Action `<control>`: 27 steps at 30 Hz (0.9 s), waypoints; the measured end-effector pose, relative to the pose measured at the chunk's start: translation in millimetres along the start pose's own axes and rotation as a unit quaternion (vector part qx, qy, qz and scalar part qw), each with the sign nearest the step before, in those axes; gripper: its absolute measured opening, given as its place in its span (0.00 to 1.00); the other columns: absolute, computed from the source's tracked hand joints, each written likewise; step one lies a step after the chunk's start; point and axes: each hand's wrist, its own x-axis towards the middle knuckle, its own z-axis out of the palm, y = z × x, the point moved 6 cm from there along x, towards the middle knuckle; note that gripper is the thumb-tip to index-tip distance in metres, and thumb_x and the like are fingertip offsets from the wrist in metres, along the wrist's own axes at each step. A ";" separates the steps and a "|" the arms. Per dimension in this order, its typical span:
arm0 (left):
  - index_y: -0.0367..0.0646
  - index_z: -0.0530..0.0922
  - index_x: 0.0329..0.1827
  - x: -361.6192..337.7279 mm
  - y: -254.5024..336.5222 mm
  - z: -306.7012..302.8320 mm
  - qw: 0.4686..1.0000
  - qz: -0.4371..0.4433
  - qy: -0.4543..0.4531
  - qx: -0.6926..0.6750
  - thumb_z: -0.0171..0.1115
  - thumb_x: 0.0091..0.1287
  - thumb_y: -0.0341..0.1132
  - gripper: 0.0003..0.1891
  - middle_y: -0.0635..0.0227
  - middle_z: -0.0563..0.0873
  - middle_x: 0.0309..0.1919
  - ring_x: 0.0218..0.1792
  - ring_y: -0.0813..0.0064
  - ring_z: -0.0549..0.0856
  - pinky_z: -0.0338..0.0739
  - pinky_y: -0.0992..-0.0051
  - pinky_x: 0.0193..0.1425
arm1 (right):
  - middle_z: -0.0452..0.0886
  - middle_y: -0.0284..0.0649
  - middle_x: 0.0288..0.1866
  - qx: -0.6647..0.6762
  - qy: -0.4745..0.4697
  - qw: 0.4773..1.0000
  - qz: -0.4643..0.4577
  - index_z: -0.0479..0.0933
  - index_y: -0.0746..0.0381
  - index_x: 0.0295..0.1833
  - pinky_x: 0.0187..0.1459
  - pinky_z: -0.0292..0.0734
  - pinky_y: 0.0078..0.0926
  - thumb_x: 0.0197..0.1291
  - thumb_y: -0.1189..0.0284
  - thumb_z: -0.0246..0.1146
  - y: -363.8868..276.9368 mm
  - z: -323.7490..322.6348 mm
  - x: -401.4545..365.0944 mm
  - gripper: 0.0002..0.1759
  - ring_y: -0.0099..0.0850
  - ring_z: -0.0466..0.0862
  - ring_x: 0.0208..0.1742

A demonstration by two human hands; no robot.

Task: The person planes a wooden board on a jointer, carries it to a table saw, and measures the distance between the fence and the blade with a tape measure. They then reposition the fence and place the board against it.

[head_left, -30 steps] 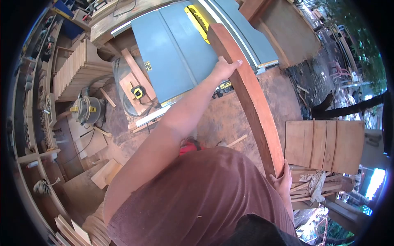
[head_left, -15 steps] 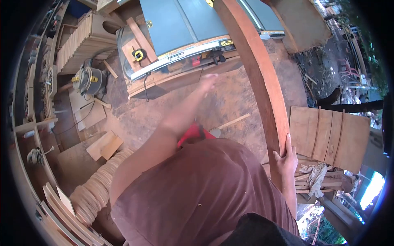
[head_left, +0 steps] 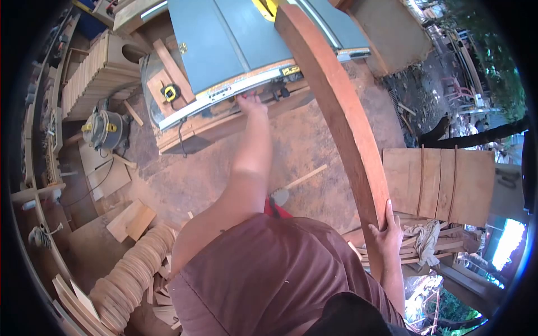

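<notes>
My right hand [head_left: 386,232] is closed around the near end of a long, thick reddish-brown wooden beam [head_left: 342,106]. The beam's far end lies over the grey table saw top [head_left: 210,42], beside a yellow part [head_left: 265,9]. My left hand [head_left: 253,105] reaches forward to the front of the saw, just under its metal rail [head_left: 224,91]. Its fingers are at a small red switch [head_left: 242,98] and look extended, though the rail's shadow partly hides them. It holds nothing that I can see.
A yellow-black tape measure [head_left: 169,92] lies on boards left of the saw top. A shop vacuum [head_left: 105,130] stands further left. Stacked round wooden discs [head_left: 131,274] lie at lower left, a thin stick [head_left: 306,176] on the floor, and wooden panels [head_left: 437,185] at right.
My left hand has moved forward and left from mid-air to the red switch under the saw's rail. My right hand keeps its hold on the beam. The view has shifted slightly.
</notes>
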 end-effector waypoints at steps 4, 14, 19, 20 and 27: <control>0.51 0.65 0.42 -5.2 2.6 5.1 0.999 0.013 0.015 0.036 0.58 0.62 0.59 0.23 0.73 0.69 0.42 0.42 0.74 0.68 0.58 0.70 0.60 | 0.76 0.51 0.47 -0.009 -0.015 1.000 0.019 0.56 0.39 0.76 0.50 0.78 0.46 0.40 0.67 0.78 2.1 1.3 0.5 0.56 0.52 0.80 0.49; 0.32 0.69 0.62 -143.2 11.3 88.3 0.774 0.135 -0.312 0.534 0.56 0.66 0.63 0.38 0.58 0.79 0.47 0.41 0.72 0.79 0.77 0.69 0.49 | 0.76 0.50 0.46 0.003 -0.008 1.000 0.009 0.57 0.43 0.76 0.48 0.78 0.45 0.38 0.66 0.78 -10.7 -11.8 1.4 0.56 0.50 0.81 0.47; 0.28 0.67 0.68 -162.0 25.5 148.3 0.477 0.070 -0.323 0.814 0.50 0.68 0.63 0.42 0.38 0.74 0.62 0.63 0.52 0.77 0.69 0.67 0.65 | 0.76 0.47 0.44 -0.002 -0.011 1.000 0.000 0.57 0.37 0.75 0.44 0.78 0.45 0.40 0.64 0.78 0.1 -3.7 2.8 0.55 0.49 0.81 0.43; 0.31 0.69 0.65 -169.1 27.2 160.5 0.518 0.113 -0.347 0.773 0.51 0.68 0.64 0.41 0.45 0.78 0.57 0.55 0.56 0.80 0.73 0.66 0.59 | 0.76 0.47 0.44 0.007 -0.008 1.000 0.004 0.57 0.37 0.75 0.44 0.78 0.45 0.40 0.64 0.78 3.0 -2.1 4.5 0.55 0.49 0.81 0.43; 0.32 0.68 0.66 -163.2 -32.8 212.5 0.696 0.008 -0.402 0.595 0.59 0.68 0.55 0.36 0.50 0.75 0.61 0.61 0.57 0.76 0.67 0.63 0.69 | 0.75 0.46 0.43 0.000 -0.017 1.000 0.012 0.59 0.35 0.74 0.44 0.79 0.44 0.38 0.63 0.79 7.9 -0.6 10.5 0.55 0.48 0.81 0.43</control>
